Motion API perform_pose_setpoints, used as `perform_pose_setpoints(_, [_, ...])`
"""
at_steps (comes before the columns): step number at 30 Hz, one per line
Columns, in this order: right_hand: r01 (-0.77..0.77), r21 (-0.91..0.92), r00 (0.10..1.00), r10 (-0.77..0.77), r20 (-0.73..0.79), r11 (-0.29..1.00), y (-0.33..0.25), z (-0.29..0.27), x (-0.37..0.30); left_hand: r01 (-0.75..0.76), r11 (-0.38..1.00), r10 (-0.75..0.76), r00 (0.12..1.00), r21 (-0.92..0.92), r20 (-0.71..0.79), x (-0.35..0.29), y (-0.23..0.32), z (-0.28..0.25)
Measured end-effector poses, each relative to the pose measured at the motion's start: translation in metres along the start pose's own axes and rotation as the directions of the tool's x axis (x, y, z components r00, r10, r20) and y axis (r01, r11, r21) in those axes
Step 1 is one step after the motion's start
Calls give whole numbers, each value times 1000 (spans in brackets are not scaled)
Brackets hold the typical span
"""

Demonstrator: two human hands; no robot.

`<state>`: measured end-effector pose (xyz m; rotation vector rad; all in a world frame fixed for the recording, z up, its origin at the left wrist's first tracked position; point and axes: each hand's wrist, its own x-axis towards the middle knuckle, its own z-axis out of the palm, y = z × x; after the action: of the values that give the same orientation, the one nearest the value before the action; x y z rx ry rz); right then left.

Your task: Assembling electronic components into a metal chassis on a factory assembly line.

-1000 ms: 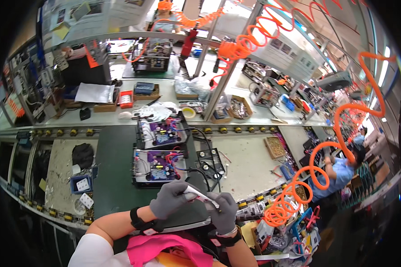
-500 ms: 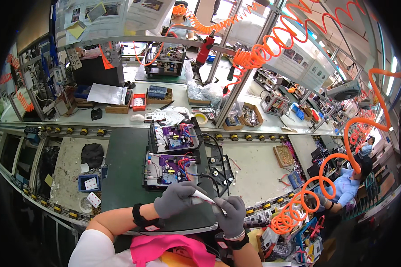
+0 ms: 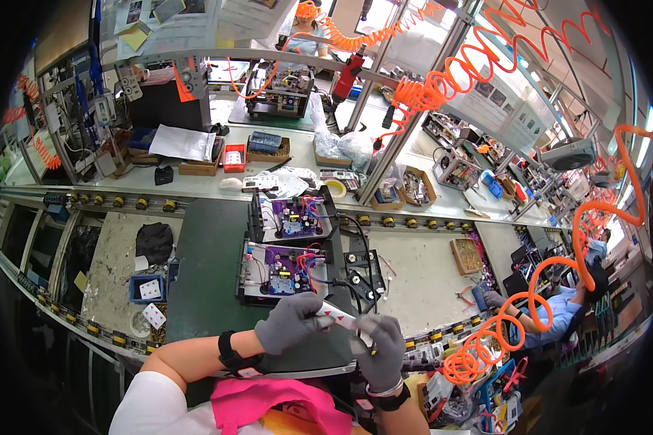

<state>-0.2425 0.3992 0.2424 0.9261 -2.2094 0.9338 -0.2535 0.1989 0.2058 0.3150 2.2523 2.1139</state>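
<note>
My left hand (image 3: 290, 323), in a grey glove, pinches a narrow white card (image 3: 336, 315) with red marks, seen at a slant. At the card's right end is my right hand (image 3: 379, 346), also gloved, its curled fingers smeared by motion. Whatever lies between those fingers is too blurred to make out. Just beyond my hands, an open black housing (image 3: 286, 272) with a purple circuit board and red and blue wires rests on the dark green board (image 3: 204, 250). A second, similar housing (image 3: 294, 219) sits right behind it.
Black brackets with cables (image 3: 363, 275) lie right of the housings. To the left are a blue tray (image 3: 146, 288) and a marked white card (image 3: 154, 315). Orange coiled hoses (image 3: 486, 341) hang at right, above a cluttered bin (image 3: 497, 399). A co-worker (image 3: 559, 308) sits far right.
The card has turned so its red-marked face shows. My right hand has turned and its fingers have shifted at the card's right end. The whole view has swung slightly.
</note>
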Motion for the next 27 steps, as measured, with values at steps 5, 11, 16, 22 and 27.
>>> perform_pose_setpoints(5, [-305, 230, 950, 281, 132, 924, -2, 8, 3, -298, 941, 286, 954, 159, 95, -5, 0, 1])
perform_pose_setpoints(11, [48, 14, 998, -49, 30, 999, -1, 11, 4, -308, 927, 292, 951, 217, 102, -13, 11, -3])
perform_pose_setpoints(16, [277, -107, 961, -275, 30, 955, -1, 17, 2, -256, 943, 246, 967, 214, 73, -21, 8, -6])
perform_pose_setpoints(22, [291, -118, 957, -287, 51, 949, -1, 24, 1, -23, 998, 21, 999, 51, 40, -28, 8, -8])
perform_pose_setpoints(27, [-41, 71, 999, 39, 24, 997, -2, 26, -3, -65, 990, 58, 997, 129, 55, -24, 6, -9])
